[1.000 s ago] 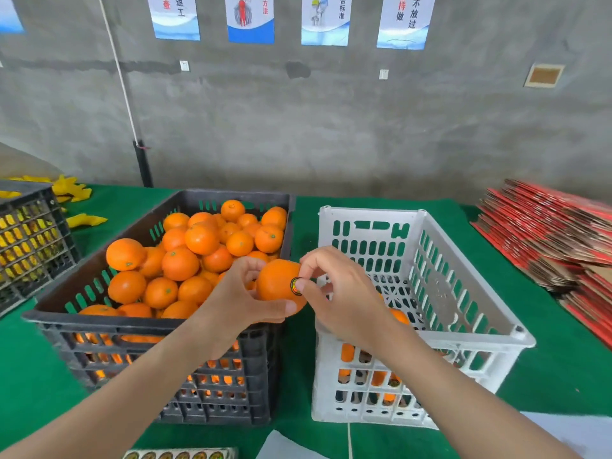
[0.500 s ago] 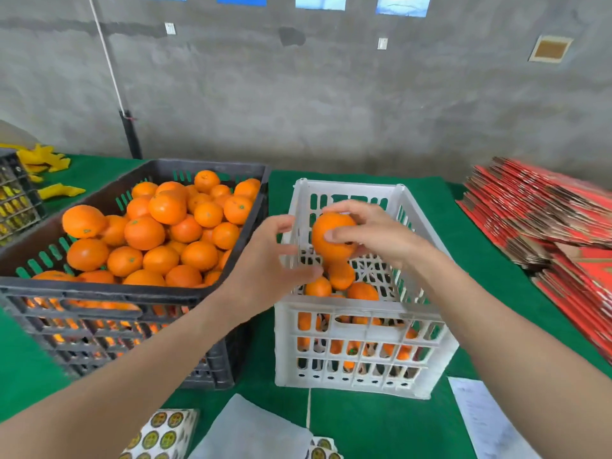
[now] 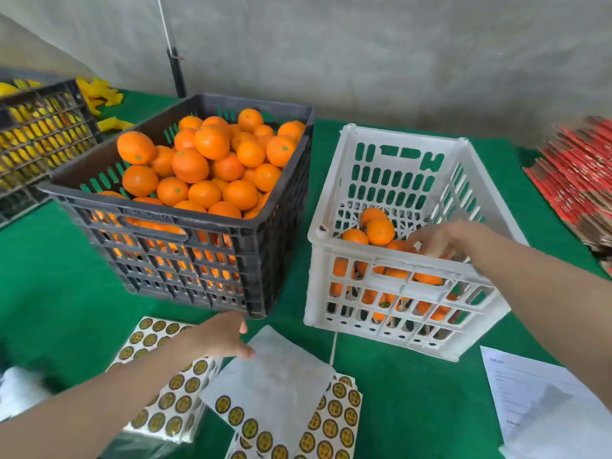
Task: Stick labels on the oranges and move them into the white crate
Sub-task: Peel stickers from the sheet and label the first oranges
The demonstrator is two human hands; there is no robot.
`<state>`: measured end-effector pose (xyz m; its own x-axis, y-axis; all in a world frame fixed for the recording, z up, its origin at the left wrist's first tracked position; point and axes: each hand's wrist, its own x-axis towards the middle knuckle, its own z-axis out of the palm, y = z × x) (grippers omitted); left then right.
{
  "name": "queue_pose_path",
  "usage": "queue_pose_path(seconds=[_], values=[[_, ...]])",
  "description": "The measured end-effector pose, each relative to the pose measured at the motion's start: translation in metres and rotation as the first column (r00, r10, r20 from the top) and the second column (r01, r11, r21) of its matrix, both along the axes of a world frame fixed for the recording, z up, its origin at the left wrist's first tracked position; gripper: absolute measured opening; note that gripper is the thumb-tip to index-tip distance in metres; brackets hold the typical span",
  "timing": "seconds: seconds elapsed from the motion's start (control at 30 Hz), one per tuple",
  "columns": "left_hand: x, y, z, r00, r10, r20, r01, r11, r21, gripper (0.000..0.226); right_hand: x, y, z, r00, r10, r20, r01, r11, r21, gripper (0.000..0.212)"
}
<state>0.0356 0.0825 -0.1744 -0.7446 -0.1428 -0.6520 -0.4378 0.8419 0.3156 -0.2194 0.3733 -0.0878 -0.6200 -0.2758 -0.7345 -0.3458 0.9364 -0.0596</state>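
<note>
On the green-covered bench (image 3: 59, 293) the white crate (image 3: 397, 180) stands right of centre, just beside a black crate (image 3: 185, 246) heaped with unlabelled oranges (image 3: 190, 165). The right hand (image 3: 443, 240) reaches over the white crate's right rim and down onto the few oranges (image 3: 380, 230) lying in its near half. Its fingers bend down among the fruit, but blur hides whether they grip one, so that cannot be told. The left hand (image 3: 218, 339) hovers low near the bench's front edge with fingers stretched out and holding nothing, its tips at the edge of a blank white backing sheet (image 3: 275, 389). That sheet lies over sheets of round gold labels (image 3: 172, 402). A printed paper (image 3: 536, 399) lies at the front right corner, flattened red cartons (image 3: 576, 183) are stacked along the right edge, and another dark crate (image 3: 39, 134) sits at the far left.
</note>
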Motion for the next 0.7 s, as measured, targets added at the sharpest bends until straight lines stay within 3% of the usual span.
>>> queue_pose_path(seconds=[0.07,0.13,0.17,0.23,0.27,0.33,0.4,0.5,0.57,0.7], values=[[0.009,-0.001,-0.014,0.998,-0.007,0.067,0.010,0.999,-0.042,0.072,0.004,-0.002,0.009,0.956,-0.012,-0.293,-0.014,0.996,-0.088,0.054],[0.015,-0.001,-0.023,0.997,-0.016,0.079,0.021,0.997,-0.070,0.078,0.015,-0.009,0.024,0.817,-0.112,-0.565,-0.114,0.930,-0.350,0.040],[0.017,0.000,-0.026,0.997,-0.013,0.078,0.018,0.997,-0.073,0.080,0.028,-0.015,0.034,0.750,-0.246,-0.614,-0.158,0.835,-0.528,0.032],[0.021,0.002,-0.029,0.998,-0.005,0.069,0.010,0.998,-0.066,0.080,0.070,-0.031,0.050,0.655,-0.484,-0.580,-0.303,0.536,-0.788,0.019],[0.022,0.003,-0.029,0.998,0.013,0.057,-0.010,0.999,-0.051,0.074,0.097,-0.040,0.052,0.659,-0.521,-0.543,-0.370,0.403,-0.837,0.016],[0.023,0.005,-0.028,0.995,0.103,-0.007,-0.103,0.994,0.024,0.045,0.154,-0.057,0.041,0.747,-0.418,-0.517,-0.435,0.280,-0.855,0.012],[0.024,0.006,-0.025,0.954,0.296,-0.050,-0.281,0.939,0.199,0.025,0.203,-0.072,0.008,0.861,-0.237,-0.450,-0.362,0.338,-0.869,0.010],[0.033,0.008,-0.018,0.831,0.539,0.141,-0.523,0.668,0.530,0.013,0.253,-0.087,-0.044,0.965,-0.109,-0.239,-0.140,0.556,-0.819,0.013],[0.040,0.012,-0.016,0.782,0.589,0.203,-0.562,0.527,0.638,0.016,0.272,-0.092,-0.071,0.976,-0.124,-0.181,-0.069,0.611,-0.789,0.012],[0.044,0.024,-0.014,0.735,0.647,0.203,-0.559,0.408,0.722,0.015,0.292,-0.105,-0.096,0.945,-0.148,-0.292,-0.118,0.678,-0.726,0.018]])
